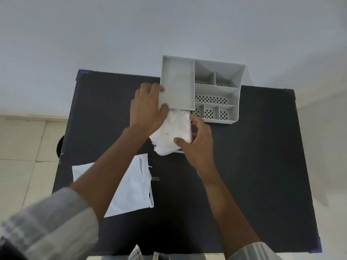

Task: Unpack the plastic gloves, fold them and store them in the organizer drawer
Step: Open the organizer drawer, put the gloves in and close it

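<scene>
Nearest us, our right hand (197, 139) is pinching the folded gloves (172, 132) over the pulled-out drawer (180, 151); our left hand (148, 107), fingers spread, is bracing the organizer (216, 91). We should be tucking edges flat.

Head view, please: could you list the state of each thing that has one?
Organizer: upright, compartments empty.
Drawer: pulled out, mostly hidden under the gloves.
Folded gloves: bundled, lying over the drawer.
Flat bag: lying flat on the table.
Left hand: on the organizer's side.
Right hand: fingers pressing the gloves.
</scene>
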